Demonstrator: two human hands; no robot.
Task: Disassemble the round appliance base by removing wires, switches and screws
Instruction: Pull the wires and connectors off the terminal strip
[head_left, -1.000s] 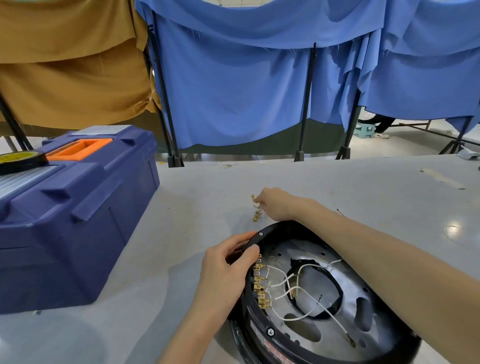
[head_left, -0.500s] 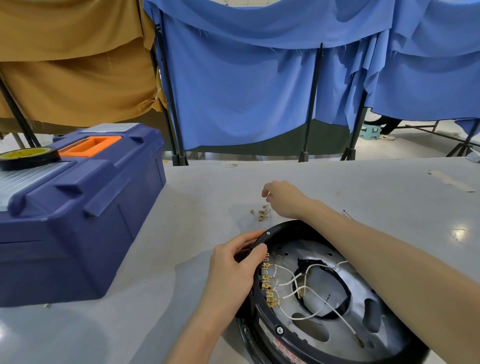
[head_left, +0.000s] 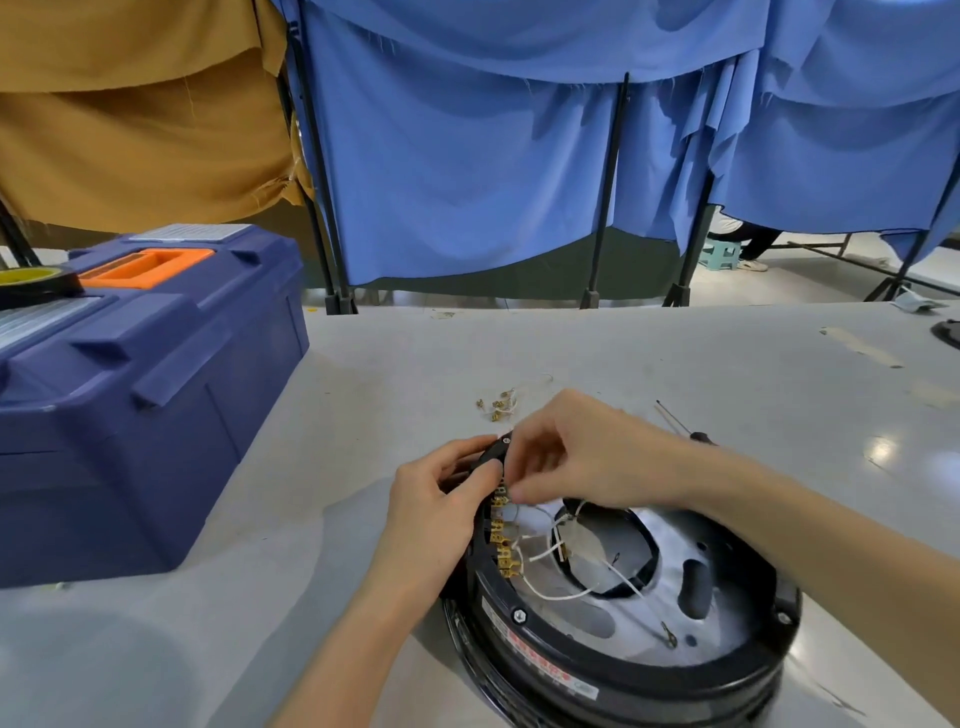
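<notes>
The round black appliance base (head_left: 613, 670) lies open side up at the table's near edge, with a silver plate, white wires (head_left: 556, 595) and a row of brass terminals (head_left: 503, 545) along its left inner rim. My left hand (head_left: 436, 512) grips the rim at the upper left, thumb on top. My right hand (head_left: 576, 449) reaches over the rim, its fingertips pinching at the topmost terminal. A small heap of removed brass terminals with wire ends (head_left: 497, 405) lies on the table just beyond the base.
A large blue toolbox (head_left: 140, 384) with an orange handle fills the table's left side; a tape roll (head_left: 36, 280) sits on its lid. A thin screwdriver (head_left: 680, 423) lies right of my right hand. Blue and tan curtains on black stands hang behind the table.
My right hand left the heap of loose terminals on the table and came back over the rim to the terminal row. My left hand kept its grip on the rim.
</notes>
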